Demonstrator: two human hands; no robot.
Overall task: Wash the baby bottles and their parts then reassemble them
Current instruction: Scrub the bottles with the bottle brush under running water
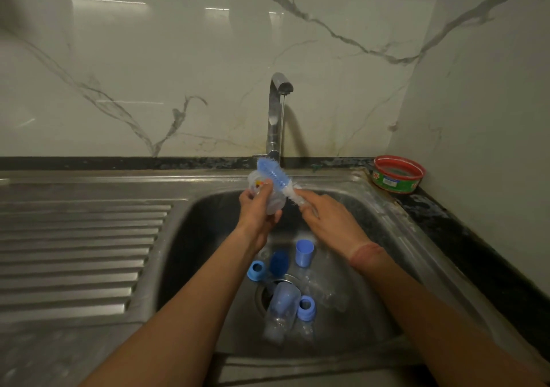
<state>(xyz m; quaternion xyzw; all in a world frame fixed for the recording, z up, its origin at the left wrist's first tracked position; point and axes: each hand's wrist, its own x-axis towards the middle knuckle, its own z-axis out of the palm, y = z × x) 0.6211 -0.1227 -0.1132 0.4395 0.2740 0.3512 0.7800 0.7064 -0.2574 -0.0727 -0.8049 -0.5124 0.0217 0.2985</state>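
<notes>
The task looked to be in its early washing stage. The left hand (258, 208) was curled around a clear baby bottle (262, 192) held over the sink (208, 238), and the right hand (323, 218) pinched the handle of a blue bottle brush (275, 177) whose bristle head lay against the bottle's top, at about twelve o'clock from the hands. A thin stream ran from the tap (275, 113). Unwashed or waiting parts lay in the basin at six o'clock: a blue cap (304, 252), two blue collar rings (255, 270) (306, 308), and a second clear bottle (281, 312) lying over the drain. Nothing looked reassembled yet; scrubbing, rinsing and all refitting seemed left to do.
</notes>
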